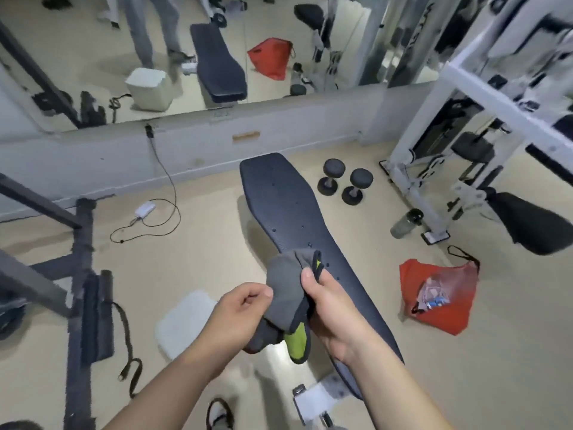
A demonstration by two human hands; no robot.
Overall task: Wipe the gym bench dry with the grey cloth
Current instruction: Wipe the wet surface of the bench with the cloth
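Both hands are on the grey cloth, bunched up in the air over the near end of the bench. The left hand pinches its lower left side with curled fingers, and the right hand is closed around its right edge, thumb on top. A lime-green patch shows at the cloth's bottom. Small water drops dot the dark bench pad. Two dumbbells sit on the floor just right of the bench, with a red bag nearer.
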